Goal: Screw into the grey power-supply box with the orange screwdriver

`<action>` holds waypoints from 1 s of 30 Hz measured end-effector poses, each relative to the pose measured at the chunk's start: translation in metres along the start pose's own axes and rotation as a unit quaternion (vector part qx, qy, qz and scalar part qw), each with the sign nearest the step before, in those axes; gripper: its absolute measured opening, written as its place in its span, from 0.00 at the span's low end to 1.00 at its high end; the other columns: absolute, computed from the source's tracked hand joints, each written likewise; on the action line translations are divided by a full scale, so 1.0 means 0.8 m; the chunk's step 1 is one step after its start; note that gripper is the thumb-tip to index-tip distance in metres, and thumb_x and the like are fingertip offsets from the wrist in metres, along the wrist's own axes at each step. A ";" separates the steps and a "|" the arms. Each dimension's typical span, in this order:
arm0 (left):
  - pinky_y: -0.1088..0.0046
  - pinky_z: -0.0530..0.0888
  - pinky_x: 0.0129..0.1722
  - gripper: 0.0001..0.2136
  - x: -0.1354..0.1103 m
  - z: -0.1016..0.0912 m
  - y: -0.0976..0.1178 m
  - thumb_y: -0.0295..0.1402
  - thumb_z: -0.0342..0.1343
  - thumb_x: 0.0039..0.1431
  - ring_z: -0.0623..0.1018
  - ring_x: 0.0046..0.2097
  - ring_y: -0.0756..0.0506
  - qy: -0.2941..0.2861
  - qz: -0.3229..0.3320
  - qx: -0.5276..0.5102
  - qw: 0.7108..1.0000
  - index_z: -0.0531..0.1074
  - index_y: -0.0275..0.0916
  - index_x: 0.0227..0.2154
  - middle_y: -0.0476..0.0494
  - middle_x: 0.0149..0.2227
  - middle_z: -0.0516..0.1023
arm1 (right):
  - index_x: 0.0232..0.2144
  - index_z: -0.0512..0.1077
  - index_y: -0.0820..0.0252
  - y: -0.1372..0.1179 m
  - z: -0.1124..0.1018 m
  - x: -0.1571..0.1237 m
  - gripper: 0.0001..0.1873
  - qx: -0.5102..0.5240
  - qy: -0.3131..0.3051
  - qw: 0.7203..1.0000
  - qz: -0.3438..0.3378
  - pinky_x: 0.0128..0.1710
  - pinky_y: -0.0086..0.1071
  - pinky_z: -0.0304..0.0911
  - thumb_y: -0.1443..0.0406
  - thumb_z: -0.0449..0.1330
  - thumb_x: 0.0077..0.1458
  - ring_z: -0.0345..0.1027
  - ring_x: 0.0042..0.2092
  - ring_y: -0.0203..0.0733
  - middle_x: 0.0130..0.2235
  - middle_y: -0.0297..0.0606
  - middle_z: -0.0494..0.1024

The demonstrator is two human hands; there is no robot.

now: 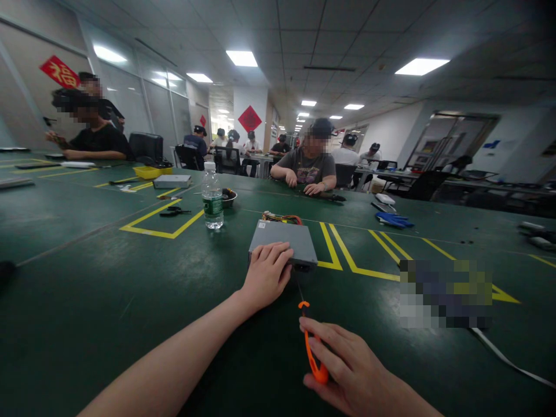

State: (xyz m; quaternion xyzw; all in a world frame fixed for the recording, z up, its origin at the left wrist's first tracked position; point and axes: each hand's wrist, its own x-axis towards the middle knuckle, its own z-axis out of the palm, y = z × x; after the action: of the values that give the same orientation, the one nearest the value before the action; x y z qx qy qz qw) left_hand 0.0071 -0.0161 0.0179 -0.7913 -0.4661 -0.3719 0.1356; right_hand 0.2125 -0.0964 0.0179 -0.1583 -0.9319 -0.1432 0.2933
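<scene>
A grey metal computer power supply (286,236) lies flat on the green table in front of me, a bundle of coloured cables (282,218) at its far side. My left hand (266,275) holds it at the near left, fingers over the top and thumb at the front face. In my right hand (347,359) is an orange and black screwdriver (309,347), gripped by the handle. Its thin shaft points away from me at the near face of the power supply, below the dark socket. Whether the tip touches a screw is too small to tell.
Beyond my left hand stand a water bottle (212,200) and a metal bowl (229,198). Black pliers (174,212) lie farther left, near another grey box (172,182). Blue gloves (393,219) lie at right. A person (310,162) sits opposite. Yellow tape marks the tabletop (130,278).
</scene>
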 end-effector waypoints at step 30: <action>0.61 0.58 0.53 0.13 0.000 0.002 -0.001 0.33 0.47 0.60 0.65 0.56 0.44 -0.003 -0.002 -0.003 1.000 0.64 0.43 0.48 0.46 0.54 0.69 | 0.47 0.66 0.61 -0.009 -0.013 0.017 0.15 0.020 -0.053 0.998 0.015 0.40 0.34 0.69 0.62 0.47 0.63 0.71 0.44 0.43 0.49 0.50 0.73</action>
State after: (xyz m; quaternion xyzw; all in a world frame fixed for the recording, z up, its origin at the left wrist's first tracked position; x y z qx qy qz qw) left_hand 0.0069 -0.0149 0.0165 -0.7918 -0.4668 -0.3713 0.1316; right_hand 0.2042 -0.1035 0.0328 -0.1738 -0.9462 -0.1121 0.2490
